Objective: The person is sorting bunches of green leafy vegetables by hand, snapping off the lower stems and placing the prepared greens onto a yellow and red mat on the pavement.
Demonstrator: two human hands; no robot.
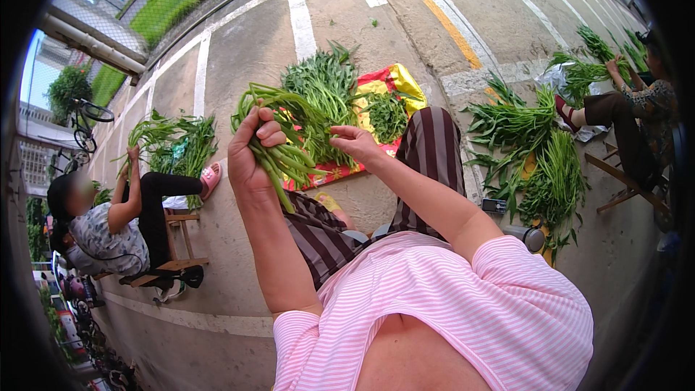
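Note:
A bunch of long green water spinach stems (286, 156) is gripped in my left hand (253, 148), raised before me with the fingers curled round it. The stems arch over to the right and hang down. Close to the right side of this bunch is my right hand (356, 143), its fingers slightly apart and nothing visible between them. Beyond my hands, a leafy heap of water spinach (318, 76) lies on the ground. Beside it, short leafy tips (385, 116) rest on a red and yellow sheet (410, 87), partly hidden by my hands and knee.
Left, a seated person (119, 228) handles greens near another pile (192, 141). Right, another person (644, 105) sits on a wooden stool (626, 182), also holding greens. Nearer me on the right are a large pile of greens (554, 174), a small dark device (494, 206) and a metal flask (532, 237).

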